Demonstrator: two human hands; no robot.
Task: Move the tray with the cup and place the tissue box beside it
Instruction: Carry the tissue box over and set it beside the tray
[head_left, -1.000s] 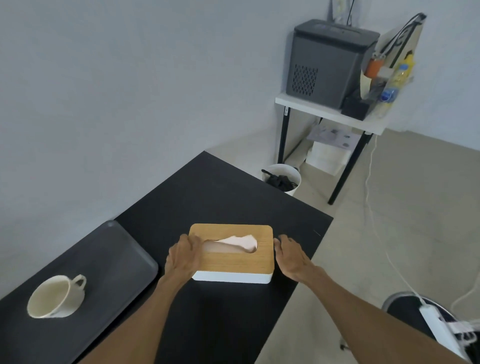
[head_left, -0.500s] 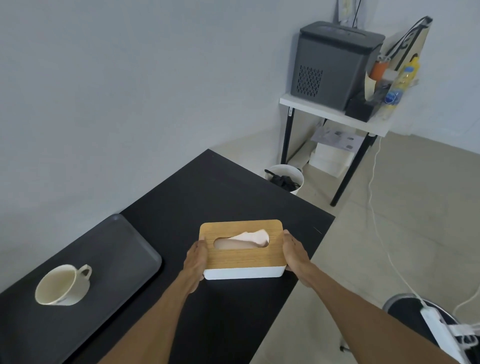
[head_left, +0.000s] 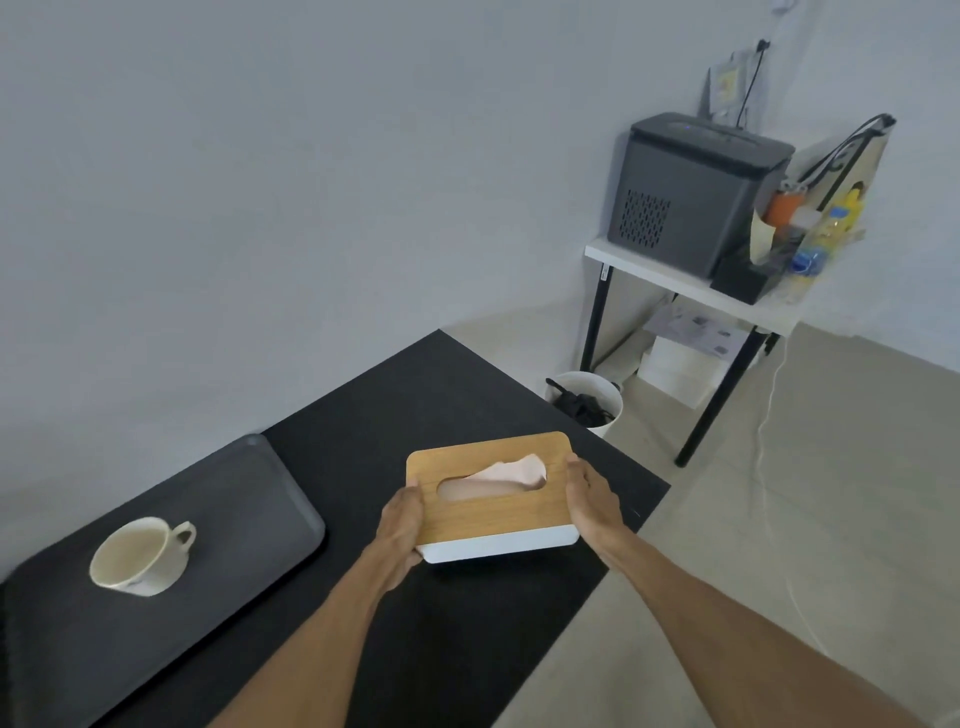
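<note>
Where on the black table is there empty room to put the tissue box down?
Bare table lies between the tray and the tissue box, stretching to the far corner. More bare top runs between the two forearms. The tray's near half holds the cup; its far half is bare.

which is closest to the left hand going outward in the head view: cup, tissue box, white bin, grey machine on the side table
From the left hand:
1. tissue box, held, touching the hand on its right.
2. cup, on the tray to the hand's left.
3. white bin, on the floor past the table's far corner.
4. grey machine, up on the side table, farthest.
</note>
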